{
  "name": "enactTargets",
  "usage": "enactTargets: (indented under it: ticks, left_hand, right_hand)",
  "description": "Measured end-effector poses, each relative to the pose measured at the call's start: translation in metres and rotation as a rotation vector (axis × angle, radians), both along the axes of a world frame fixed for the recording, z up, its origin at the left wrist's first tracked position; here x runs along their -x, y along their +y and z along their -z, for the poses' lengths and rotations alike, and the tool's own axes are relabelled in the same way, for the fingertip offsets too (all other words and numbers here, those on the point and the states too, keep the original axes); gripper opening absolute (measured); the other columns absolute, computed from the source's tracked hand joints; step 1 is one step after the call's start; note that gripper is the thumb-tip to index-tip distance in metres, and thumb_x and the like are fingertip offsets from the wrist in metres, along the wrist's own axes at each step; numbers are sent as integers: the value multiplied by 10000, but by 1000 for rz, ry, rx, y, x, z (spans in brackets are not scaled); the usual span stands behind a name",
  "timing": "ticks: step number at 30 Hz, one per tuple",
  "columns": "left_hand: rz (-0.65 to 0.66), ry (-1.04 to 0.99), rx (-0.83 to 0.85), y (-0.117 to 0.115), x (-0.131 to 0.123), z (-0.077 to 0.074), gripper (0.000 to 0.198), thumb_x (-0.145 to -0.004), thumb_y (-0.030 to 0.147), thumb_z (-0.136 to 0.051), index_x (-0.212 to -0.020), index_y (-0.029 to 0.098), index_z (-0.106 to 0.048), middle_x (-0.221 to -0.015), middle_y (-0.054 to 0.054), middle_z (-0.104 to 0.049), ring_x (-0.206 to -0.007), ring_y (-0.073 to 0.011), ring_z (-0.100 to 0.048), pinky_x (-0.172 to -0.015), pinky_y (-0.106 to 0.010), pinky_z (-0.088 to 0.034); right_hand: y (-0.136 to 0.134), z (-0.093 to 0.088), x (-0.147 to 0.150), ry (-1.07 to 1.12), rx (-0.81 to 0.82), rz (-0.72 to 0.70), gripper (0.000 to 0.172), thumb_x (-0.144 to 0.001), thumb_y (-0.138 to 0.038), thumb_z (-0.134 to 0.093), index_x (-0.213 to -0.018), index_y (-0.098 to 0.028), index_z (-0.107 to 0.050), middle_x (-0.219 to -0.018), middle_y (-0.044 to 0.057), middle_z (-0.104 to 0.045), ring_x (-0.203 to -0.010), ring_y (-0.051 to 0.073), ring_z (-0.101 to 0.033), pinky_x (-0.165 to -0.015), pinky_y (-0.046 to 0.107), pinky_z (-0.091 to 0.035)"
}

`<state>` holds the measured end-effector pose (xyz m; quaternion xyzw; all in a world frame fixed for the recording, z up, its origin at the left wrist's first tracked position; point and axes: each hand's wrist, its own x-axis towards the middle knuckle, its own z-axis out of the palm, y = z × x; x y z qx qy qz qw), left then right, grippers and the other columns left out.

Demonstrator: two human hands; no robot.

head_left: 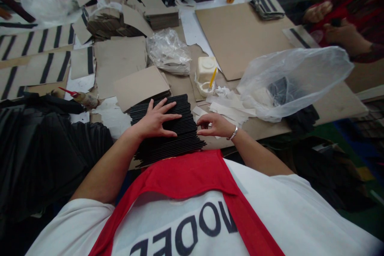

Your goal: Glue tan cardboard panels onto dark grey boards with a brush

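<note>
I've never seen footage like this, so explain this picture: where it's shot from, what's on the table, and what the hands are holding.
There's no machine here. The camera is worn on a person's head and looks down past their own chest, so you see their red apron from above. Their left hand lies spread on a stack of black sheets, and their right hand, with a silver bracelet, touches the stack's edge. Neither hand grips anything. The table holds cardboard sheets, a clear plastic bag, and a white tub with a yellow stick. At top right are a co-worker's hands.
</note>
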<state>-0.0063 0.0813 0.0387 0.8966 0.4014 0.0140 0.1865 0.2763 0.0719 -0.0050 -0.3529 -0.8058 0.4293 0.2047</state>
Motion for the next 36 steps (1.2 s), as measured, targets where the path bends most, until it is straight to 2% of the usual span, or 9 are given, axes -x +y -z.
enactTargets:
  ticks: [6,12,20,36]
  left_hand:
    - [-1,-6,-2,0,1,1,692,-661,644,-630,-1278,352,-515,-1503,-65,-273,-1386,-378,-112,-1043,-660,33]
    - [-4,-4,7,-1,0,-1,708,-648,649,-636,-1279,354,-514,-1503,-61,-274,-1382,-390,-116,-1040,-666,35]
    - [16,44,-14,-6,-2,-1,821,-599,671,-661,-1327,352,-457,-1516,-70,-238,-1376,-417,-102,-1033,-679,21]
    - [7,37,-5,-4,-1,1,814,-590,663,-673,-1317,363,-466,-1517,-62,-235,-1379,-411,-99,-1036,-674,27]
  right_hand:
    - [-1,1,-1,-40,-10,-30,362,-698,-477,-687,-824,-145,-623,-661,-2,-590,-580,91,-520,-548,205,-380]
    - [-2,-4,2,-57,-97,-24,318,-727,-457,-664,-804,-152,-622,-651,-1,-585,-575,90,-507,-559,207,-375]
    - [-7,-9,3,-82,-211,-3,285,-756,-435,-637,-798,-153,-628,-647,8,-598,-579,96,-503,-577,216,-372]
    - [-8,-12,-6,-58,-90,-47,355,-701,-464,-691,-866,-153,-647,-695,17,-616,-611,106,-547,-593,217,-416]
